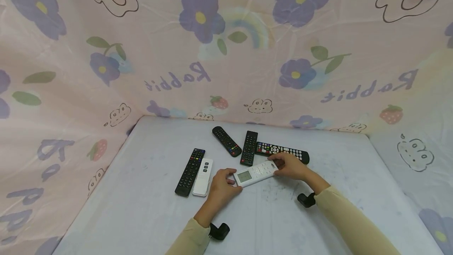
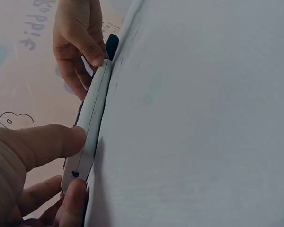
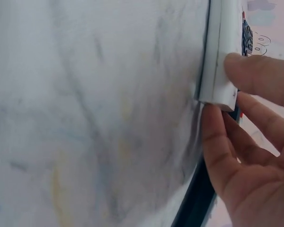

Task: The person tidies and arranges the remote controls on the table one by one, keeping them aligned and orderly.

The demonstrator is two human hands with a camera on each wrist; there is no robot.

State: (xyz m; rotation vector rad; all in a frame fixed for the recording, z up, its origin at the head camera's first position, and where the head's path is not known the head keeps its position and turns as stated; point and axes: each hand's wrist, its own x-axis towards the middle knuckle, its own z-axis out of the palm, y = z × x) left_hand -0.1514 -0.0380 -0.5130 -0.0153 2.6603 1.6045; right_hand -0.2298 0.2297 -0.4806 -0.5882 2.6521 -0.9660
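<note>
A white air conditioner remote (image 1: 255,173) with a small grey screen lies slantwise between the two hands, low over the table. My left hand (image 1: 223,186) grips its screen end; in the left wrist view the thumb (image 2: 68,141) presses one long edge and fingertips sit at the end. The opposite end is pinched by my right hand (image 1: 291,166), its thumb (image 3: 246,68) on the side and a finger under the corner in the right wrist view. Just behind lie a black remote (image 1: 249,148) and another black remote with coloured buttons (image 1: 283,152), partly covered by the right hand.
Left of the hands, a long black remote (image 1: 190,172) lies beside a slim white remote (image 1: 203,177). One more black remote (image 1: 226,141) rests farther back. The white-covered table (image 1: 141,207) meets a printed cloth wall (image 1: 233,82) at the back and sides.
</note>
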